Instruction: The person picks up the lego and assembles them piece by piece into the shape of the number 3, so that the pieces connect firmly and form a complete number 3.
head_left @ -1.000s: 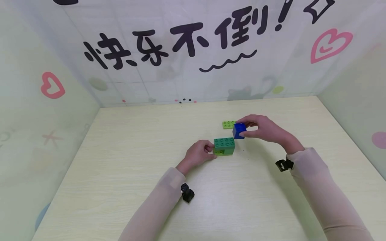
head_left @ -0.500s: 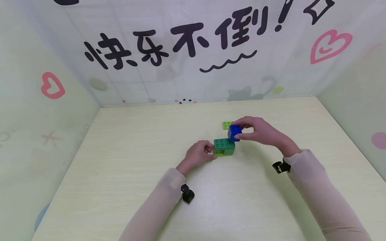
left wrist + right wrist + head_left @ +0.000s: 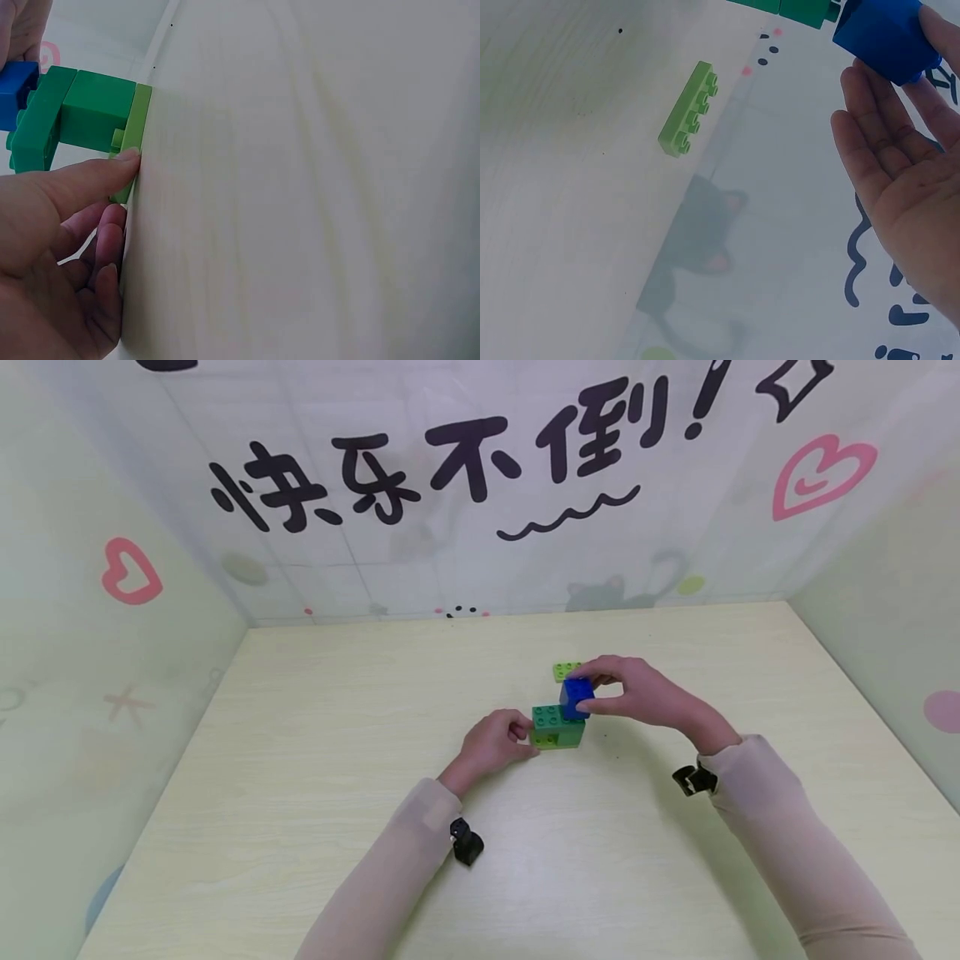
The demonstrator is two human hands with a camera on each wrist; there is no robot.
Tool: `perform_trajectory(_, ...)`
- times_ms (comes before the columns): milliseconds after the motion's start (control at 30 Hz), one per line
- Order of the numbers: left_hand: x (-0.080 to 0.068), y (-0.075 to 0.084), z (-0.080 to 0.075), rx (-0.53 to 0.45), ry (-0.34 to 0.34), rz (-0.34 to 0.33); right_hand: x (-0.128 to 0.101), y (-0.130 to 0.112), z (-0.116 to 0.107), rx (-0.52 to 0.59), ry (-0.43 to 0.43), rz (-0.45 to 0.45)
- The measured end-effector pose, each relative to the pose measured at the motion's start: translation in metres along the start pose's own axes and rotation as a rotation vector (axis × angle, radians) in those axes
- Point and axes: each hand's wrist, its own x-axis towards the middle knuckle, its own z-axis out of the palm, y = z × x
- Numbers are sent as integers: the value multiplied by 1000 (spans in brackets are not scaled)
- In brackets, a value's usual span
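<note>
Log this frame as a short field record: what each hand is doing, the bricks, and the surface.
left hand: steadies the green brick stack, thumb on its light green base
right hand: pinches the blue brick, at the stack's right end
contact blue/stack: touching or just above, cannot tell
loose piece: light green plate, flat behind the stack
surface: pale wood table

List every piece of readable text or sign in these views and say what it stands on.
"快乐不倒!" in large black brush letters on the back wall, with a black wavy line under it.
Pink heart signs, no words: one on the back wall's right part, one on the left wall.
Black strokes at the top edge are cut off, unreadable.
No text shows on the blue brick, the green bricks or the table.
</note>
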Motion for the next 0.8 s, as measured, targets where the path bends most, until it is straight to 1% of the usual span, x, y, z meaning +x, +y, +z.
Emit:
perform_trajectory(333, 0, 0, 0, -7, 7, 8, -1, 0, 3, -19, -12, 8)
perform_trajectory(567, 0, 1, 0, 0, 8, 14, -2, 2, 5, -9, 5, -8)
perform_trajectory(800, 1, 0, 1, 7, 14, 6, -2, 1, 6, 11, 19, 14)
